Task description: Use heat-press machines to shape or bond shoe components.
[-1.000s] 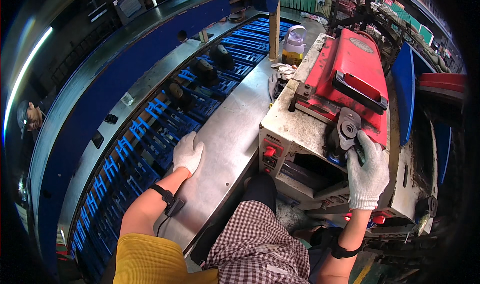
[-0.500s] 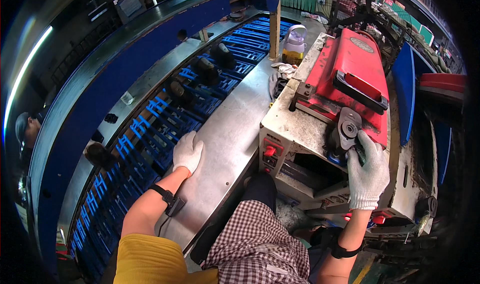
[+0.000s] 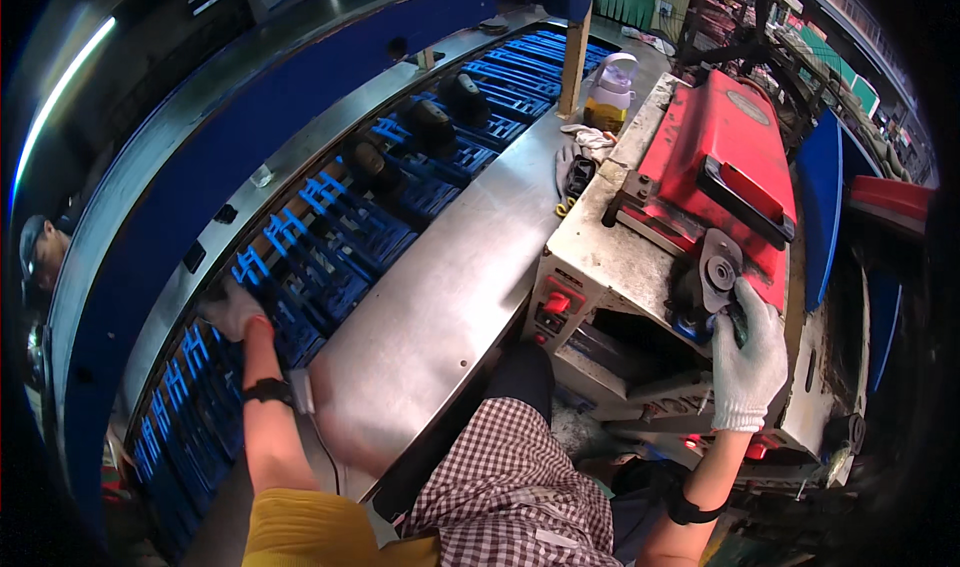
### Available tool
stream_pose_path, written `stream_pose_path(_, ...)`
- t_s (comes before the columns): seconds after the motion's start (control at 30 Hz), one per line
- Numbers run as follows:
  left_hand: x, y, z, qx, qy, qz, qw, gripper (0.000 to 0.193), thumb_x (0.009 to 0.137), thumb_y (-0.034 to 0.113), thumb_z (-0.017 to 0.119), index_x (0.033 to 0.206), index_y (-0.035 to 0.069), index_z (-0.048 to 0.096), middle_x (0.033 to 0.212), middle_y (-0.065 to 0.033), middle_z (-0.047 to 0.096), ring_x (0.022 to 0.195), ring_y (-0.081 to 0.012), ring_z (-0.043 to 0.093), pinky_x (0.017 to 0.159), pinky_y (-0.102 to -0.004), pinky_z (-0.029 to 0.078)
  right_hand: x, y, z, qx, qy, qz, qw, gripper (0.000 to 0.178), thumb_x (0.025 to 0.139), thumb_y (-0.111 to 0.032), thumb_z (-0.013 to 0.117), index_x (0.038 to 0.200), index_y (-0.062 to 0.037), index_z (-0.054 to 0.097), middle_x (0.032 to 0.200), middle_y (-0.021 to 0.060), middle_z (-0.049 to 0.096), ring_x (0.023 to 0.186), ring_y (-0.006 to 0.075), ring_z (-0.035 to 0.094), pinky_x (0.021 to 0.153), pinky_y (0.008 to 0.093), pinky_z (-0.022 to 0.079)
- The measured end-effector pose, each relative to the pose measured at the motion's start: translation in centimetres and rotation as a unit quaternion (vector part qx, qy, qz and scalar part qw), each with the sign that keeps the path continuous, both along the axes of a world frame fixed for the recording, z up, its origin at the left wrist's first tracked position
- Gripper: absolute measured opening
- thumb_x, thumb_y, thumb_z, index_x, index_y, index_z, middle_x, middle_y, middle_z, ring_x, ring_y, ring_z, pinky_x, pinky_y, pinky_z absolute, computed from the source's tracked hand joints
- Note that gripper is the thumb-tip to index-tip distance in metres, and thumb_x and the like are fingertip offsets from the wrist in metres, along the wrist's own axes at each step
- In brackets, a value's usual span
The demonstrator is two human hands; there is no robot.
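Left hand [image 3: 232,307], white-gloved, is stretched out over the blue-slatted conveyor [image 3: 330,237], fingers curled down onto a slat near the belt's far edge; whether anything is held cannot be told. Right hand [image 3: 748,352], also gloved, is closed around a dark part at the grey round fitting [image 3: 718,272] on the front of the red-topped machine [image 3: 735,172].

Progress, as judged: three dark shoe-like pieces [image 3: 432,125] are counted riding on the conveyor further up, well apart from the left hand; none is picked yet. The steel tabletop [image 3: 440,297] between conveyor and machine carries nothing near the hands.

Counts: two gloved hands, three dark pieces on the belt, one machine, one lidded plastic jug [image 3: 612,92], one pair of scissors [image 3: 566,182] beside a rag.
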State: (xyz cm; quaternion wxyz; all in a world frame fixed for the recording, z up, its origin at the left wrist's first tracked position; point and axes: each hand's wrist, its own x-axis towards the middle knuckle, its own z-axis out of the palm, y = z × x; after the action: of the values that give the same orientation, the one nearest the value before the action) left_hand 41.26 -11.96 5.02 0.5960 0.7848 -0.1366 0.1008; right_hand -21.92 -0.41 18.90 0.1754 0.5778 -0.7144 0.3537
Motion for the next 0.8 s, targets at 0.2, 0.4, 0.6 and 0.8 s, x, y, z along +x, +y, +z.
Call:
stream_pose_path(0.2,18.3,1.8,-5.8,-0.11,0.386,-0.097,0.911,0.062,0.081,0.06,0.078,0.112,0.007,0.072,0.121,-0.0125,0.07,0.113,-0.0314,0.064,0.103,-0.0528,0.046,-0.4,-1.1,-0.8,0.012,-0.029,0.041,0.999,0.048,0.08,-0.003,0.076,0.127,-0.0112,0.069,0.107,0.0114,0.07,0.097,0.0292,0.069,0.086,0.0374,0.054)
stream_pose_path(0.4,7.0,-3.6,-3.6,-0.014,0.361,0.093,0.928,0.063,0.075,0.062,0.078,0.109,0.009,0.072,0.119,-0.0113,0.07,0.108,-0.0335,0.064,0.099,-0.058,0.045,-0.3,0.0,0.2,0.017,0.028,-0.011,0.999,0.05,0.079,-0.003,0.075,0.127,-0.0107,0.069,0.109,0.0108,0.07,0.099,0.029,0.069,0.087,0.037,0.055)
stream_pose_path(0.6,8.0,2.8,-5.0,-0.173,0.461,-0.219,0.843,0.044,0.082,0.049,0.071,0.109,0.015,0.073,0.112,-0.0052,0.071,0.101,-0.0284,0.067,0.094,-0.0498,0.052,1.0,-0.7,0.2,0.015,0.035,0.008,0.999,0.05,0.077,-0.003,0.076,0.126,-0.0115,0.07,0.105,0.011,0.071,0.094,0.0303,0.069,0.085,0.0384,0.055)
stream_pose_path(0.8,-7.1,7.1,-0.5,-0.254,0.514,-0.412,0.708,0.044,0.087,0.038,0.066,0.123,0.013,0.067,0.126,-0.0062,0.066,0.115,-0.0275,0.063,0.096,-0.0499,0.053,-0.6,-0.3,0.4,-0.008,0.038,0.006,0.999,0.041,0.079,-0.012,0.078,0.119,-0.0126,0.071,0.101,0.0098,0.071,0.094,0.0327,0.066,0.082,0.0434,0.052)
